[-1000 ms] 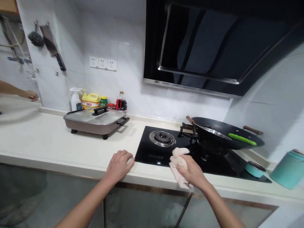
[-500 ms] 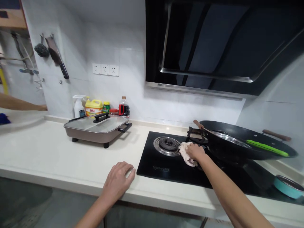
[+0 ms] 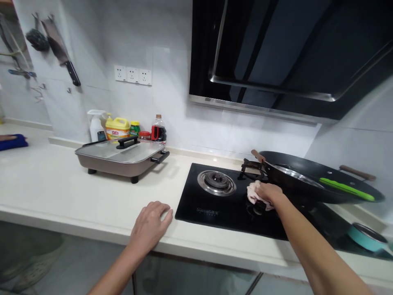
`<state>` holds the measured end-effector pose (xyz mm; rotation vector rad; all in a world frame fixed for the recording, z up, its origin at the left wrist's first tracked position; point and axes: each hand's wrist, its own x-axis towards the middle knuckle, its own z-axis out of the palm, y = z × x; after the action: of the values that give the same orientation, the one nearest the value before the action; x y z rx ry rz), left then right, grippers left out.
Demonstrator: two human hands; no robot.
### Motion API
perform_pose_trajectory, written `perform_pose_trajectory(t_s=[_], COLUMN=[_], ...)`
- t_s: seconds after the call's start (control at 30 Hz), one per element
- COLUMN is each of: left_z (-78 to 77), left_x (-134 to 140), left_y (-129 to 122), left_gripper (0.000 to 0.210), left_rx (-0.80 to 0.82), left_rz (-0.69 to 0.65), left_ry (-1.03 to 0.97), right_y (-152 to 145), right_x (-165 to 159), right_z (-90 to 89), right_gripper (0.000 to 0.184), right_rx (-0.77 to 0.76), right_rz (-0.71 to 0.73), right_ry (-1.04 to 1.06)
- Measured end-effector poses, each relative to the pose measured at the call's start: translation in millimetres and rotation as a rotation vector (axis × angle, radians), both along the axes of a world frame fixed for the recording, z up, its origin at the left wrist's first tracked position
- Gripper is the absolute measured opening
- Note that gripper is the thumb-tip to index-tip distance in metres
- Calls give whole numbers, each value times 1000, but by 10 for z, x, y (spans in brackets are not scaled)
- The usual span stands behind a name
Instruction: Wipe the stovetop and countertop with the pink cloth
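My right hand (image 3: 269, 191) is closed on a pale pinkish cloth (image 3: 254, 192), pressed to the black glass gas hob (image 3: 221, 217) near its control knob. To the left of the cloth lies the round burner (image 3: 216, 180) with its metal ring. A large black wok (image 3: 288, 186) rests on the hob's right side, just beyond my hand. My left hand (image 3: 152, 223) lies on the white countertop (image 3: 101, 200) near its front edge, left of the hob, fingers relaxed and holding nothing.
An electric pan with a glass lid (image 3: 123, 157) stands left of the hob, bottles (image 3: 117, 128) behind it. A green-handled utensil (image 3: 346, 189) lies in the wok. A teal round container (image 3: 367, 237) sits at right. Another person's hand holds a blue cloth (image 3: 15, 142) at far left.
My right hand has slid the cloth rightward over the hob, away from the burner. My left hand stays on the countertop. At far left, the other person's arm has drawn back.
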<state>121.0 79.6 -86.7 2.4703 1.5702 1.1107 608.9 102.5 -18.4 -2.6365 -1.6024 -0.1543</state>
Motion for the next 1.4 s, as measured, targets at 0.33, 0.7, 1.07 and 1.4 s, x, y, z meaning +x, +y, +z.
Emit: perform_pose_trajectory(t_s=[0.33,0.7,1.07,1.4], left_z=[-24,35,49,58], left_x=[18,-18,-33,-17], left_y=[14,7,21,20], left_gripper=[27,30,33,36], left_rx=[61,35,53,35], left_rz=[7,10,-21,-32], left_ry=[84,74,111,161], right_y=[143,-578,-1736,-2009], right_x=[-901,-1453,-924,444], right_z=[1,-295,-472,-419], right_gripper=[57,52,30,44], right_rx=[-58,132,219,129], right_rz=[149,223,186,-98], right_ry=[-12,-42,-34,46])
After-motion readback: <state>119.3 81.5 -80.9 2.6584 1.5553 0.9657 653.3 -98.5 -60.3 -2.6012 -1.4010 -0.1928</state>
